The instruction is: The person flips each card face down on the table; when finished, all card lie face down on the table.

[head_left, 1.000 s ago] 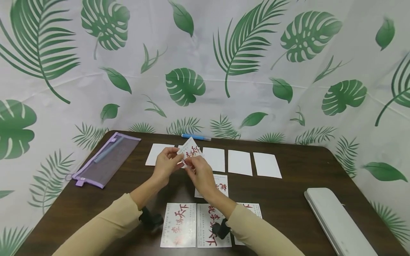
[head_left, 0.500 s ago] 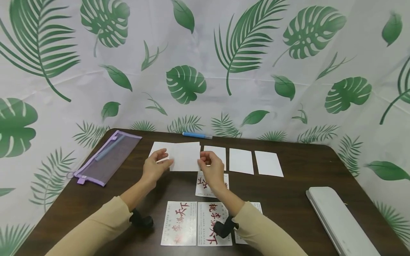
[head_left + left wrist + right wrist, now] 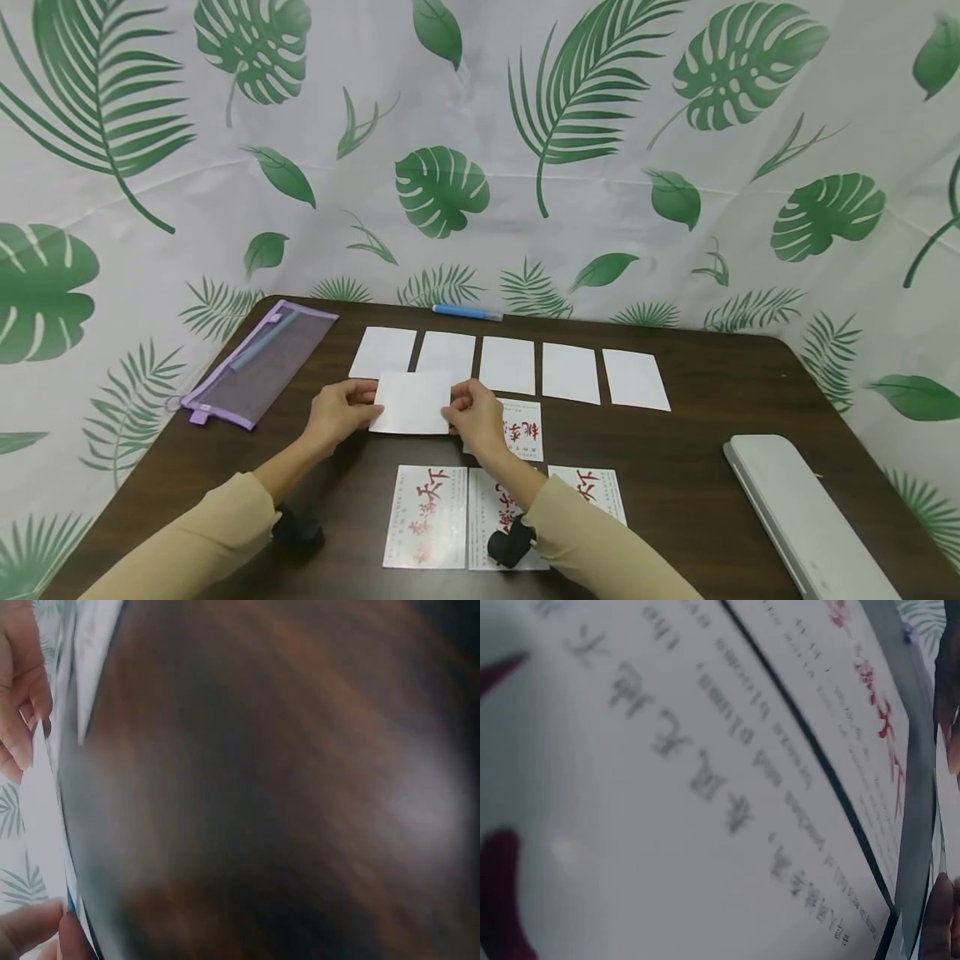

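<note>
In the head view, both hands hold a white card (image 3: pixel 411 404) by its two short sides, its blank face toward me. My left hand (image 3: pixel 335 414) pinches the left edge; my right hand (image 3: pixel 478 417) pinches the right edge. The left wrist view shows the held card (image 3: pixel 41 817) nearly edge-on, between left fingers (image 3: pixel 75 937) and the right hand (image 3: pixel 24 682). Partly behind the right hand lies a card with red characters (image 3: pixel 522 433). Closer to me are a left printed card (image 3: pixel 426 517), a middle one (image 3: pixel 487 517) partly covered by the right arm, and a right one (image 3: pixel 592 492).
Several blank white cards (image 3: pixel 507 367) lie in a row at the back of the dark table (image 3: pixel 645 467). Behind them is a blue pen (image 3: pixel 467 312). A purple mesh zip pouch (image 3: pixel 262 367) lies left, a long white case (image 3: pixel 810 517) right.
The held card first showed its red print, tilted up; its blank face then came into view over the back row. Since then both hands have brought it nearer to me, uncovering that row.
</note>
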{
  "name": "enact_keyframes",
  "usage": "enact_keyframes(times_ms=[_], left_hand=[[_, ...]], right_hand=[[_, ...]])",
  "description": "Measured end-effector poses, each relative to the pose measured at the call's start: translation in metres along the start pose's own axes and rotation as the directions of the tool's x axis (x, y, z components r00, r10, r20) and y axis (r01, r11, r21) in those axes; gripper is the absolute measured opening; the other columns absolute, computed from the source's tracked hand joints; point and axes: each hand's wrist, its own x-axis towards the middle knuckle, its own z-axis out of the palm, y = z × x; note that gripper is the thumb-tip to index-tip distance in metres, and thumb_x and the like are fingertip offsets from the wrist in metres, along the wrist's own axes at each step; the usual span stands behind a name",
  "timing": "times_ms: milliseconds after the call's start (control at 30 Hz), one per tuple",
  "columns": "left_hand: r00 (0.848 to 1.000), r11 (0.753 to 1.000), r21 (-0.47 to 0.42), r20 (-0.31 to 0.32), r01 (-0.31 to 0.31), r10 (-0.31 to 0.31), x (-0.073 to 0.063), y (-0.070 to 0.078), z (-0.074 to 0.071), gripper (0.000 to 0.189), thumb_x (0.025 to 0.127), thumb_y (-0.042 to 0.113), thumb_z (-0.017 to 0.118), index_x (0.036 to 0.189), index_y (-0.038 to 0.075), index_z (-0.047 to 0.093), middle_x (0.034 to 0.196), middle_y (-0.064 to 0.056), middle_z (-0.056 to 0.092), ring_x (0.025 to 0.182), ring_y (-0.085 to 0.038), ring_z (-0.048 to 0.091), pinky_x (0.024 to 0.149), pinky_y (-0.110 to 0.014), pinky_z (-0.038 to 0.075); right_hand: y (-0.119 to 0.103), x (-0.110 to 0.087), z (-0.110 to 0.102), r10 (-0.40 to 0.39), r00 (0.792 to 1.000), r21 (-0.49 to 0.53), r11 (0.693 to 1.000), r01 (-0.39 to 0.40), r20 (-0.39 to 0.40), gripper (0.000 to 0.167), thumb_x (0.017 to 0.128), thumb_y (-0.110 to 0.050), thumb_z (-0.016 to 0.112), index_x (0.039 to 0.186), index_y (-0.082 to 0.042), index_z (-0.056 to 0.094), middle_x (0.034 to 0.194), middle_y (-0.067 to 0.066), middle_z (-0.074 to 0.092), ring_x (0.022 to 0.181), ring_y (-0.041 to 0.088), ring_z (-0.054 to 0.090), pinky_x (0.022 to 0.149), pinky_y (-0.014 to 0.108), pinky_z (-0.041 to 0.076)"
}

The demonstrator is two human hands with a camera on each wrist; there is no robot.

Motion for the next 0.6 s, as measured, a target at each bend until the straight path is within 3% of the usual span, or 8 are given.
enact_keyframes(times_ms=[100, 300, 600], left_hand=[[1.000, 0.999, 0.041, 0.018, -0.010, 0.009, -0.0021, -0.0041, -0.0023, 0.037, 0.076, -0.003, 0.072, 0.111, -0.008, 0.062, 0.099, -0.022, 0.066, 0.076, -0.014, 0.063, 0.062, -0.027, 0.057], [0.998, 0.995, 0.093, 0.061, -0.036, 0.030, -0.0040, -0.0070, -0.0037, 0.036, 0.074, -0.007, 0.072, 0.108, -0.010, 0.062, 0.096, -0.023, 0.066, 0.077, -0.017, 0.065, 0.064, -0.029, 0.057], [0.989, 0.955, 0.266, 0.104, -0.128, 0.103, -0.0015, -0.0045, -0.0078, 0.031, 0.073, 0.000, 0.074, 0.101, -0.006, 0.065, 0.088, -0.015, 0.067, 0.075, -0.018, 0.062, 0.060, -0.027, 0.055]], right_hand=[[0.0018, -0.0016, 0.0019, -0.022, 0.999, -0.115, 0.993, 0.027, 0.046, 0.023, 0.076, 0.005, 0.071, 0.095, 0.003, 0.059, 0.069, 0.005, 0.059, 0.049, 0.009, 0.054, 0.046, 0.022, 0.051], [0.0036, -0.0036, 0.0015, -0.061, 0.994, -0.328, 0.941, 0.086, 0.086, 0.023, 0.074, -0.004, 0.076, 0.088, -0.003, 0.059, 0.067, 0.001, 0.061, 0.057, 0.008, 0.049, 0.053, 0.022, 0.040], [0.0014, -0.0057, -0.0006, -0.054, 0.989, -0.485, 0.867, 0.115, 0.139, 0.026, 0.073, -0.014, 0.078, 0.088, -0.007, 0.058, 0.069, -0.001, 0.059, 0.060, 0.011, 0.050, 0.052, 0.023, 0.036]])
